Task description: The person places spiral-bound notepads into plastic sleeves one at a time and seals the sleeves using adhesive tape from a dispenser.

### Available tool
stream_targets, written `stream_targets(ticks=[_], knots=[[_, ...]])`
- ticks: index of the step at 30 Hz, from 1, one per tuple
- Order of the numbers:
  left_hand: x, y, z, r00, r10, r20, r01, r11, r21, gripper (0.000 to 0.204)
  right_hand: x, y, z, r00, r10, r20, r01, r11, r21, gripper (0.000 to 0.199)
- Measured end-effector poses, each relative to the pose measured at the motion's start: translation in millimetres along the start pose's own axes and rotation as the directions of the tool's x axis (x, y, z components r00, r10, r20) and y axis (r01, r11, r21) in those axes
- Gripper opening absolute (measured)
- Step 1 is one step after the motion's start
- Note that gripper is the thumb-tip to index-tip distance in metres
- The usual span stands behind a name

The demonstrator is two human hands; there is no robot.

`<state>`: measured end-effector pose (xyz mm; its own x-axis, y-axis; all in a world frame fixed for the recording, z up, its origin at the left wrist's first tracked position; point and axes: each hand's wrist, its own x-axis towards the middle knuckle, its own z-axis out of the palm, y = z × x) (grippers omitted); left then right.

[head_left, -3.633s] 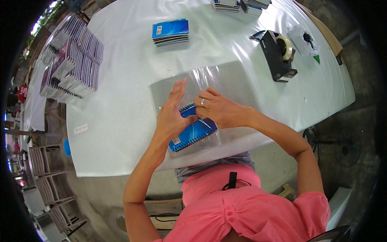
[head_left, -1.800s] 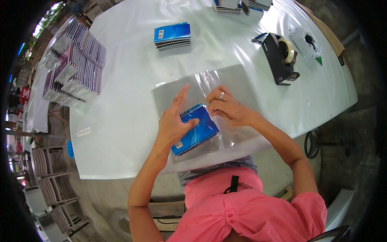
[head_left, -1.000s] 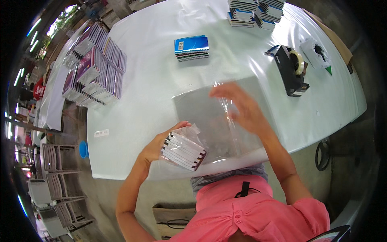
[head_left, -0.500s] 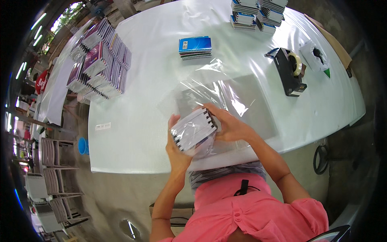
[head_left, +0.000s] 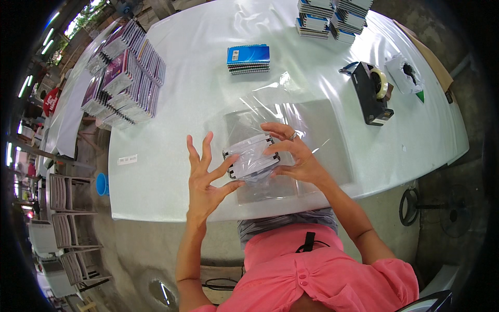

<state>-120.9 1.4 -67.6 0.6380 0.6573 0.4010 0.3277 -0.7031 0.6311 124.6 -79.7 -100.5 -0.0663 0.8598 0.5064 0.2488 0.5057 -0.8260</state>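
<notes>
A bundle of small spiral notebooks (head_left: pixel 253 156) in clear plastic film sits before me, page edges up, black coils at its ends. My left hand (head_left: pixel 205 182) grips its left end with thumb and forefinger; the other fingers stretch upward, apart. At the opposite end, my right hand (head_left: pixel 299 156), with a ring on it, has thumb and fingers on the film. Under and beyond the bundle lie flat clear plastic sheets (head_left: pixel 327 151). Farther off stands a short stack of blue-covered spiral notebooks (head_left: pixel 248 54).
Wrapped purple notebooks (head_left: pixel 122 78) are piled at the left; more blue ones (head_left: pixel 314 23) stand at the far right. A black tape dispenser (head_left: pixel 366 93) with a clear roll and a white plastic-wrapped packet (head_left: pixel 403 73) are on the right. A blue bucket (head_left: pixel 102 184) stands beyond the table's left edge.
The notebook bundle has been lowered slightly toward the plastic sheets. My left hand has slid left and spread its fingers, and my right hand has shifted along the bundle's right end.
</notes>
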Motion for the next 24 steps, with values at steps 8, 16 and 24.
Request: stream_targets(ticks=[8,16,24], knots=[[21,18,-2,0.994,0.056,0.089,-0.063,0.995,0.074,0.049,6,-9,15,0.987,-0.07,-0.141,0.069,0.998,-0.012,0.036],[30,14,-6,0.991,-0.019,0.132,0.021,1.0,-0.013,0.035,20,-34,16,0.962,0.178,-0.206,-0.189,0.981,-0.036,0.015],[62,1,-16,0.97,0.142,0.198,-0.11,0.98,-0.164,0.034,35,-37,17,0.97,0.109,-0.218,-0.176,0.933,-0.314,0.015]])
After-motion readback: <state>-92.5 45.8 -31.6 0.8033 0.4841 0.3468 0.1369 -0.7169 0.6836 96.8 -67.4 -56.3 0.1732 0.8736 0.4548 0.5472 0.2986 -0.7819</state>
